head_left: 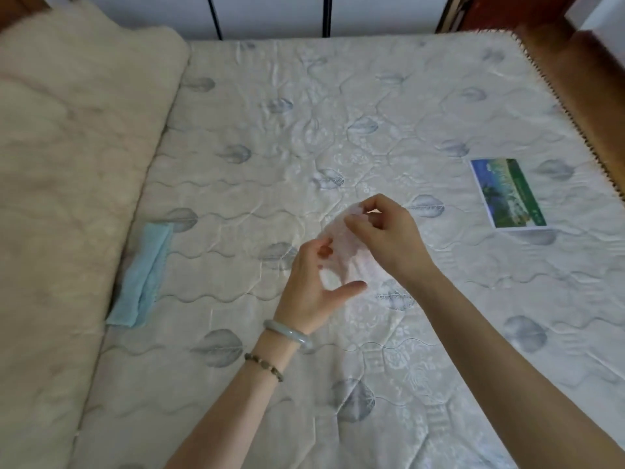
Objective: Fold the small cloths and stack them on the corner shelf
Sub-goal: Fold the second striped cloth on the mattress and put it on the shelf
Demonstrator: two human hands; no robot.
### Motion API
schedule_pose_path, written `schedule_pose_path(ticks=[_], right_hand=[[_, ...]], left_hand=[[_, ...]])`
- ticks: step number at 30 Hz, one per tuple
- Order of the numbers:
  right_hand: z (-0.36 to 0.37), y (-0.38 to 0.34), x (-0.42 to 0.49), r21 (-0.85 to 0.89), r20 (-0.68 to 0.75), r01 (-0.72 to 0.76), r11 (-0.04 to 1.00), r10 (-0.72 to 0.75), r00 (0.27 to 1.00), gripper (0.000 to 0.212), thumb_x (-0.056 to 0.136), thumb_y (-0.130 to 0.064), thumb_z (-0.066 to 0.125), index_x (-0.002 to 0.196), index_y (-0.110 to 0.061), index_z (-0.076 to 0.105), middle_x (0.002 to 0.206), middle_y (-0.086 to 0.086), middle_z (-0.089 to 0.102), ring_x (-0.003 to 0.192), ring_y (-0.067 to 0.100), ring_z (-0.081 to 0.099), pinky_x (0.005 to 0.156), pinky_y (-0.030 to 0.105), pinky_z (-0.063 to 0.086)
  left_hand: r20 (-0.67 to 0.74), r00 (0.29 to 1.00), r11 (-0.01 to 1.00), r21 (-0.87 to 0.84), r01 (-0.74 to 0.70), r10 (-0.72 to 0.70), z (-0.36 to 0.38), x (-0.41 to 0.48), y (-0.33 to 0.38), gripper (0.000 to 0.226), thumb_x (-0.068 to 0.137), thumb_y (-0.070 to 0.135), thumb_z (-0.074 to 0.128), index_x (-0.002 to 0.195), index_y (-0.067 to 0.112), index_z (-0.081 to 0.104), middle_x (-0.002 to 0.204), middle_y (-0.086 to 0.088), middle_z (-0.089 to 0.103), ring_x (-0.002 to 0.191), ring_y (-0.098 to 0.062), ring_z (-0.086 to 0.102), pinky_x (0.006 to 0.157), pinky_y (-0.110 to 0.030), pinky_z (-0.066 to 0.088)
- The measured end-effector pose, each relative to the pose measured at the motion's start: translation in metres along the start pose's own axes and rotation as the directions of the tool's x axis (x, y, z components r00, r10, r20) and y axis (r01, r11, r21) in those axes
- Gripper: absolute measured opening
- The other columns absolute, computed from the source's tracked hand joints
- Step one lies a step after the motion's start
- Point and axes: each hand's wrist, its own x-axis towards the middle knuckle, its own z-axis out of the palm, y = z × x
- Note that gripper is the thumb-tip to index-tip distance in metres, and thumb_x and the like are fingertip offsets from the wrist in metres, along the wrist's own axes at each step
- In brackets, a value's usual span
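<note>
Two hands are up over the middle of the bed, both on the same little cloth. It's a thin, see-through whitish cloth (341, 257), held in the air just above the mattress (304, 113), not lying on it. The right hand (389, 235) has its fingers (358, 221) pinched tight on the top edge of it. The left hand (311, 289) has the lower part, with its fingers curled in behind the fabric so you can see the fingertips through it, and the thumb (350, 287) sticking out to the side underneath. The cloth is bunched and a bit blurry, so I can't tell how many folds are in it.

There's a second one too: a light blue cloth (145, 279), folded into a long strip, lying on the left side of the mattress right up against the edge of a fuzzy cream blanket (67, 147). It's well apart from the hands.

The left wrist has a pale green bangle (287, 331) and a bead bracelet (263, 365) just below it. The mattress is bare, quilted with grey leaf prints, with a green-and-blue label (507, 194) on the right. A wooden bed frame (575, 79) runs along the far right edge.
</note>
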Motion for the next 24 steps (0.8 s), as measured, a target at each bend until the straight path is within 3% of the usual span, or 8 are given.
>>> schedule_pose_path(ticks=[3, 8, 12, 17, 19, 22, 24], right_hand=[[-0.011, -0.04, -0.029, 0.037, 0.003, 0.065, 0.997, -0.065, 0.998, 0.01, 0.086, -0.02, 0.064, 0.08, -0.022, 0.057, 0.057, -0.01, 0.06, 0.055, 0.007, 0.054, 0.055, 0.021, 0.039], [-0.028, -0.088, -0.069, 0.066, -0.046, 0.157, 0.985, -0.154, 0.987, 0.013, 0.086, -0.016, 0.064, 0.077, -0.022, 0.056, 0.05, -0.009, 0.056, 0.056, 0.015, 0.057, 0.056, 0.036, 0.056], [-0.044, -0.101, -0.082, 0.147, -0.061, 0.114, 0.983, -0.105, 0.993, 0.009, 0.089, -0.013, 0.062, 0.083, -0.012, 0.055, 0.074, 0.009, 0.058, 0.066, 0.019, 0.061, 0.052, 0.04, 0.059], [-0.04, -0.061, -0.081, 0.094, -0.079, -0.022, 0.995, 0.03, 0.996, 0.016, 0.091, -0.018, 0.061, 0.077, -0.016, 0.052, 0.081, 0.013, 0.061, 0.051, 0.023, 0.062, 0.048, 0.037, 0.057], [-0.035, -0.044, -0.083, 0.078, -0.062, -0.054, 0.995, 0.059, 0.996, 0.015, 0.091, -0.017, 0.06, 0.078, -0.015, 0.053, 0.08, 0.014, 0.061, 0.051, 0.022, 0.061, 0.047, 0.035, 0.056], [-0.032, -0.027, -0.086, 0.133, -0.073, -0.098, 0.986, 0.109, 0.991, 0.011, 0.092, -0.018, 0.058, 0.085, -0.011, 0.053, 0.079, 0.011, 0.059, 0.052, 0.019, 0.06, 0.046, 0.034, 0.056], [-0.034, -0.02, -0.091, 0.172, -0.076, -0.106, 0.979, 0.121, 0.99, 0.009, 0.093, -0.018, 0.056, 0.091, -0.01, 0.053, 0.079, 0.009, 0.059, 0.055, 0.02, 0.06, 0.05, 0.036, 0.058]], left_hand=[[-0.058, 0.996, 0.996, 0.066, -0.06, 0.064, -0.011, -0.028, 0.036, 0.079, 0.064, 0.033, 0.085, 0.127, 0.015, 0.041, 0.117, 0.009, 0.048, 0.105, 0.003, 0.049, 0.085, -0.007, 0.038], [-0.301, 0.952, 0.974, 0.227, 0.024, 0.046, -0.039, -0.063, 0.056, 0.037, 0.081, 0.008, 0.067, 0.114, 0.013, 0.051, 0.108, -0.003, 0.059, 0.093, -0.016, 0.058, 0.073, -0.018, 0.044], [-0.348, 0.935, 0.934, 0.351, 0.068, 0.063, -0.082, -0.083, 0.047, 0.017, 0.082, 0.004, 0.06, 0.098, 0.009, 0.065, 0.093, -0.008, 0.065, 0.083, -0.024, 0.061, 0.07, -0.025, 0.042], [-0.381, 0.923, 0.877, 0.459, 0.143, 0.049, -0.127, -0.089, 0.02, 0.013, 0.084, 0.011, 0.062, 0.095, 0.008, 0.07, 0.093, -0.012, 0.07, 0.085, -0.028, 0.063, 0.07, -0.027, 0.043], [-0.376, 0.926, 0.879, 0.451, 0.151, 0.034, -0.133, -0.087, 0.011, 0.015, 0.084, 0.009, 0.063, 0.097, 0.006, 0.071, 0.096, -0.014, 0.07, 0.088, -0.031, 0.064, 0.075, -0.03, 0.047], [-0.41, 0.912, 0.943, 0.305, 0.133, 0.004, -0.132, -0.085, 0.008, 0.019, 0.083, 0.003, 0.063, 0.1, 0.006, 0.072, 0.098, -0.013, 0.07, 0.091, -0.029, 0.065, 0.082, -0.037, 0.053], [-0.432, 0.902, 0.961, 0.261, 0.094, 0.029, -0.128, -0.09, 0.011, 0.02, 0.083, 0.001, 0.064, 0.101, 0.005, 0.072, 0.098, -0.012, 0.07, 0.092, -0.025, 0.064, 0.083, -0.032, 0.051]])
